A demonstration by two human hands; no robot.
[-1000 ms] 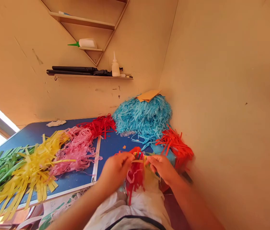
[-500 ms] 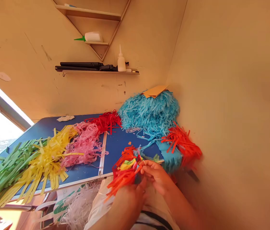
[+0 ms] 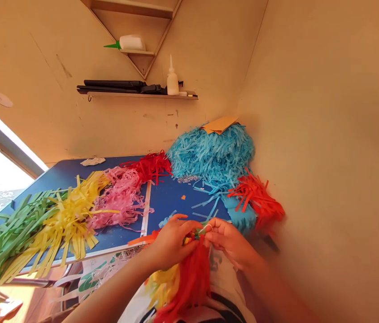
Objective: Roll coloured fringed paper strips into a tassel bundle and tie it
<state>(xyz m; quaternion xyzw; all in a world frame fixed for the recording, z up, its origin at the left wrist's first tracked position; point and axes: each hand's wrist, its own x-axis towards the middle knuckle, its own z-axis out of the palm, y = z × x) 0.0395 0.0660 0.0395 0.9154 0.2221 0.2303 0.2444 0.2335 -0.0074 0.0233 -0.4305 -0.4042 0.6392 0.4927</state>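
Observation:
My left hand (image 3: 177, 240) is closed around the top of a bundle of paper strips (image 3: 194, 280), mostly red with some yellow, which hangs down over my lap. Thumb and fingertips of my right hand (image 3: 229, 242) pinch a thin white string (image 3: 206, 228) at the gathered top, close to the left fingertips. How the string runs round the bundle is hidden by my fingers. A few orange-red strips (image 3: 142, 239) stick out behind my left wrist, over the table edge.
Fringed paper lies on the blue table (image 3: 165, 202): green (image 3: 14, 229), yellow (image 3: 71, 211), pink (image 3: 122, 197), dark red (image 3: 150, 166), a large light-blue heap (image 3: 212, 152) and orange-red strips (image 3: 259, 199) by the right wall. Above, a shelf (image 3: 135, 95) carries a glue bottle (image 3: 172, 83).
My left hand has moved up and now grips the bundle's top from the left. The bundle has swung from lying leftward to hanging down over my lap. My right hand still pinches near its top.

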